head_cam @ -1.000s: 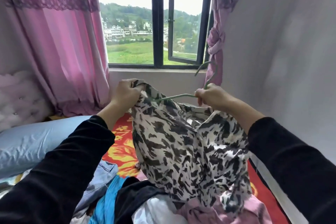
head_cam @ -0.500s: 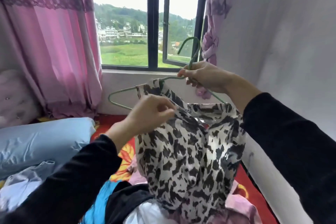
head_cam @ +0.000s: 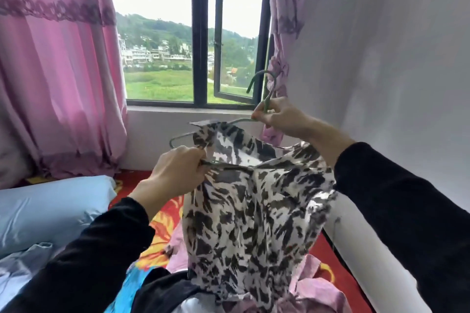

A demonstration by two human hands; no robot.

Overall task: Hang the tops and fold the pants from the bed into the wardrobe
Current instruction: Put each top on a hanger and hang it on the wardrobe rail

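While the right hand [head_cam: 278,117] grips a green hanger [head_cam: 267,89] below its hook, a spotted top [head_cam: 254,211] drapes over it. Left hand [head_cam: 178,173] pinches the top's neckline.

Open air lies above the bed [head_cam: 165,223] toward the window sill [head_cam: 178,114], ahead and to the left. A bare wall [head_cam: 381,58] closes in on the right, and a tied curtain [head_cam: 279,71] hangs just behind the hanger [head_cam: 269,84] hook. Below, the dangling patterned top [head_cam: 249,211] and a heap of clothes [head_cam: 320,295] crowd the mattress, with a pillow [head_cam: 50,206] at left.
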